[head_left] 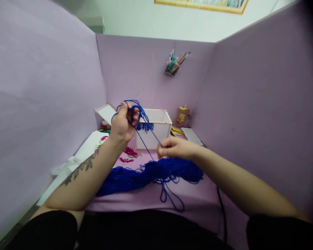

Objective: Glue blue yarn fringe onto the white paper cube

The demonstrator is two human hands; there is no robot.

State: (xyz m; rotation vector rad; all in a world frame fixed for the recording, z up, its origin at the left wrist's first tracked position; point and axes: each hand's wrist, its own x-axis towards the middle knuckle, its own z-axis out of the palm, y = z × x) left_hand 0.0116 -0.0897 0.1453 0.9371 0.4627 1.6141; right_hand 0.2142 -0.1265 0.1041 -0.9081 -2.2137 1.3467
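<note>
Left hand (pixel 123 122) raised, fist closed, blue yarn (pixel 135 107) looped round its fingers. Right hand (pixel 173 147) lower and nearer, pinched shut on the taut strand running down from the left. The loose skein (pixel 151 173) is spread on the bench (pixel 198 198) just beneath. Risk judged: trailing loops may be snagged and knotted; coils may be slipped off the fingers if tension is lost.
</note>
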